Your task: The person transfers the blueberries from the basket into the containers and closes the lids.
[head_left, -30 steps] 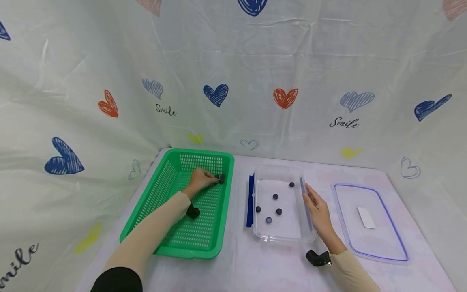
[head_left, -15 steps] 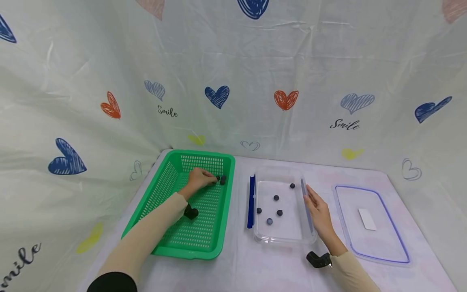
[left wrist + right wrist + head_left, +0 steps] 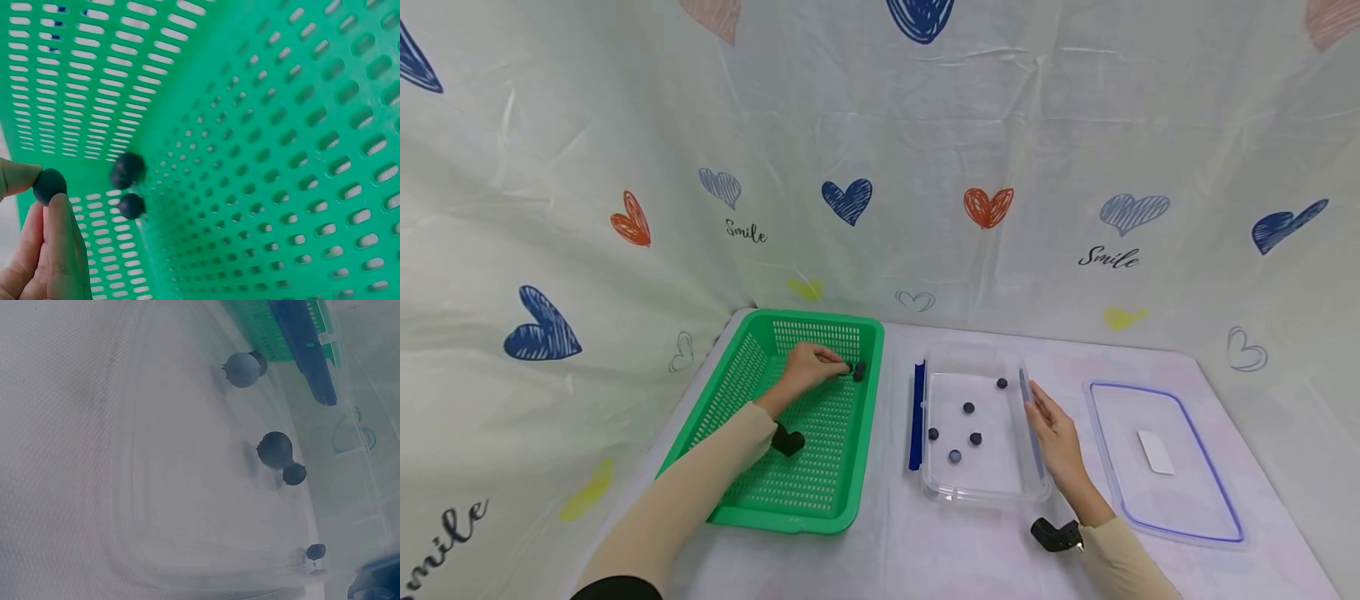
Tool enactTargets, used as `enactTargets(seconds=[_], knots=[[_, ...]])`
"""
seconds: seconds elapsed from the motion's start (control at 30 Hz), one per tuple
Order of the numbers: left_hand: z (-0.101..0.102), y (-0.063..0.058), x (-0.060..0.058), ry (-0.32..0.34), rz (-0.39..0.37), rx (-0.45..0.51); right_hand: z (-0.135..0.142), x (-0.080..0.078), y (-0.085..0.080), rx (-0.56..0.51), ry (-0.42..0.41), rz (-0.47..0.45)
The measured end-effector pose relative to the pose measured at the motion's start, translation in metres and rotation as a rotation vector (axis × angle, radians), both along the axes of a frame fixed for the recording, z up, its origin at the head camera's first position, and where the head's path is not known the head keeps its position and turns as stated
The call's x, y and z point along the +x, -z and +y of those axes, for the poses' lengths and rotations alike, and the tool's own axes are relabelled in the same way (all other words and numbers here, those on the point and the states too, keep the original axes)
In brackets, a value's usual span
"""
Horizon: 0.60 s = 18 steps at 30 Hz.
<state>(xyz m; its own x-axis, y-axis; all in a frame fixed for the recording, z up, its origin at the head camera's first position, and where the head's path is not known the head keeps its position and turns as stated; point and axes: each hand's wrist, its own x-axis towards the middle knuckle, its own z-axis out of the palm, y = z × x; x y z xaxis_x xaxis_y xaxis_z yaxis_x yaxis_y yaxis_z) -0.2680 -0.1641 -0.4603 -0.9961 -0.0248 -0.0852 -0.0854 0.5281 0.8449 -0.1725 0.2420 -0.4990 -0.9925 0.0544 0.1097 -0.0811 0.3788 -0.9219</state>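
Observation:
Inside the green basket (image 3: 868, 433), my left hand (image 3: 805, 369) pinches a dark blueberry (image 3: 49, 187) between thumb and fingertips. Just past the fingers, two more blueberries (image 3: 127, 170) lie in the basket's far right corner. My right hand (image 3: 1060, 437) rests against the right wall of a clear plastic container (image 3: 985, 493), its fingers lying fairly straight along the side flap. Several blueberries (image 3: 969, 408) are spread over the container floor. The right wrist view shows the berries (image 3: 275, 450) through the clear wall, with the right fingers mostly out of frame.
A clear lid (image 3: 1180, 529) with a blue seal and a white label lies right of the container. The container's blue side flap (image 3: 917, 417) hangs open toward the basket. Behind the table (image 3: 940, 558) hangs a heart-printed sheet (image 3: 895, 125).
My left hand has drawn slightly up and left from the corner berries, pinching one blueberry. The right hand stays at the container wall. The head view has tilted a little.

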Motion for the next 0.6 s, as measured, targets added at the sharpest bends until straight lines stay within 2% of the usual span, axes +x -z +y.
enactTargets(seconds=[0.27, 0.6], knots=[[0.004, -0.018, 0.009, 0.055, 0.051, -0.005, 0.0, 0.0, 0.001, 0.002, 0.005, 0.004], [0.014, -0.039, 0.021, 0.131, 0.066, 0.066, 0.0, -0.002, 0.002, 0.007, 0.01, 0.008]])
